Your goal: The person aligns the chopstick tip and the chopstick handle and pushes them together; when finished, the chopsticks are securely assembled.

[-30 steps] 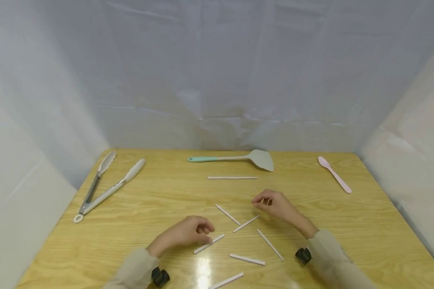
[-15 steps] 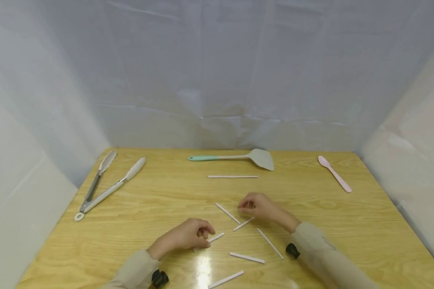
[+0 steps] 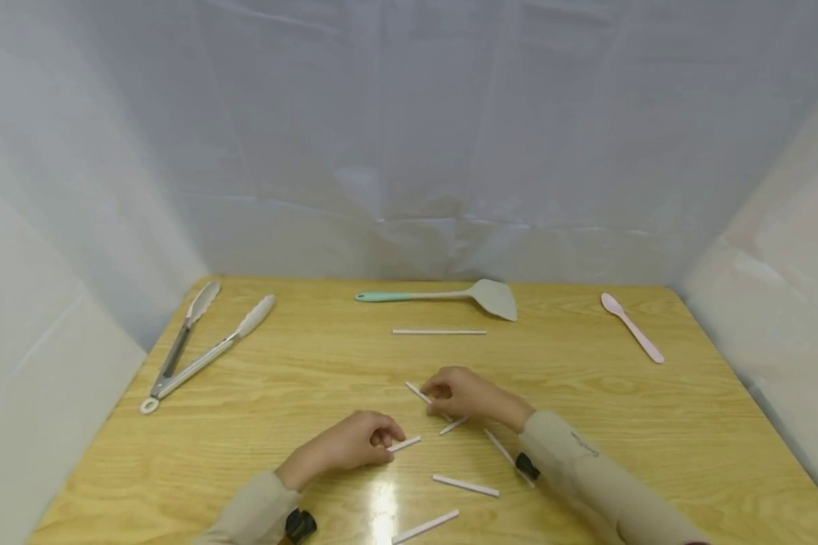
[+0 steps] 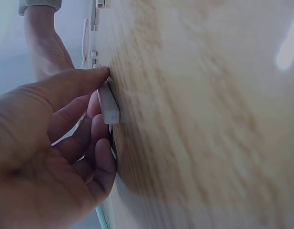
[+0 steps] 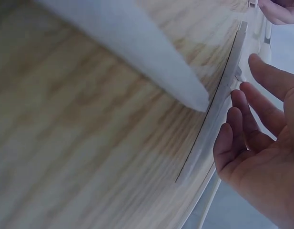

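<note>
Right hand (image 3: 469, 392): had moved leftward over the tabletop (image 3: 313, 356) since the earlier frame; it hung about a slanted stick (image 3: 417, 393), thumb and fingertips parted, holding nothing that I could see.
Left hand (image 3: 354, 440): pinched one end of a white stick (image 3: 405, 443) between thumb and fingers, low over the wood.
Good handling: to my eye, such thin pieces called for a light, level pinch, with the right fingertips clear of the neighbouring stick (image 3: 452, 427).
Far edge: a long stick (image 3: 439, 331) lay before the spatula (image 3: 494, 299), between tongs (image 3: 198, 368) and pink spoon (image 3: 632, 329).
Writing: dark marks on the right sleeve (image 3: 566, 463), too small to read; I made out no brand.
</note>
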`<action>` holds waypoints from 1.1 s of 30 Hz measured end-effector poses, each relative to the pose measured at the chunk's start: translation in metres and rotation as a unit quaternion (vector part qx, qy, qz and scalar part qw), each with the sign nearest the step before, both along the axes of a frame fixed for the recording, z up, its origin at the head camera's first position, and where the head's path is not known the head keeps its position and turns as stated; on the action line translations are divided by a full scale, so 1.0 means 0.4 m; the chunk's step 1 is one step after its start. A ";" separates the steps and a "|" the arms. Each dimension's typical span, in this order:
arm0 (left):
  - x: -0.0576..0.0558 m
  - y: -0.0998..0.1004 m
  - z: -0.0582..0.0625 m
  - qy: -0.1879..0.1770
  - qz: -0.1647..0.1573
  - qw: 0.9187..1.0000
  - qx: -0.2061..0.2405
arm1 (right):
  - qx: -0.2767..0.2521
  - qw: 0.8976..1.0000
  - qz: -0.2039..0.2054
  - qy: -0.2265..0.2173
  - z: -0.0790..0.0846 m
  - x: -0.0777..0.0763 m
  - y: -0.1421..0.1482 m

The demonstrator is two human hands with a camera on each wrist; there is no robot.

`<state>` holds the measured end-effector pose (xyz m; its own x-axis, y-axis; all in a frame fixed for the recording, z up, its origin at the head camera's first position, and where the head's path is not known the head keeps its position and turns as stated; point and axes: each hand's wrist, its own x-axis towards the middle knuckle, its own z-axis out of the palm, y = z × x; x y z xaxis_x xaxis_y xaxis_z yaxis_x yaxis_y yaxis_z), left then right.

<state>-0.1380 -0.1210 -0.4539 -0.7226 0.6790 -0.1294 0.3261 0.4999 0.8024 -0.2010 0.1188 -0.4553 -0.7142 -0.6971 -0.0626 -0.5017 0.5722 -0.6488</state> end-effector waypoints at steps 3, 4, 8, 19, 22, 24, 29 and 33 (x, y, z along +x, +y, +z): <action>-0.001 0.001 -0.001 0.002 -0.001 1.000 0.000 | 0.006 1.000 0.000 0.003 0.000 -0.002 -0.004; -0.001 0.001 -0.001 0.003 -0.001 1.000 0.001 | 0.007 1.000 -0.001 0.003 -0.001 -0.002 -0.005; 0.001 0.002 0.000 0.009 -0.003 1.000 0.011 | 0.002 1.000 -0.011 0.004 -0.003 -0.001 -0.002; -0.013 -0.007 0.009 0.003 0.059 0.998 0.024 | -0.024 0.999 -0.034 -0.014 0.001 -0.001 0.011; -0.021 -0.011 0.015 0.031 0.068 0.997 0.022 | -0.031 0.998 -0.045 -0.005 0.012 -0.005 0.020; -0.025 -0.014 0.019 0.044 0.076 0.996 0.027 | -0.037 0.998 -0.048 0.011 0.021 -0.009 0.028; -0.035 -0.021 0.030 0.035 0.112 0.992 0.047 | -0.059 0.996 -0.052 0.051 0.050 -0.015 0.052; -0.041 -0.024 0.037 0.025 0.139 0.988 0.063 | -0.076 0.993 -0.066 0.058 0.071 -0.011 0.071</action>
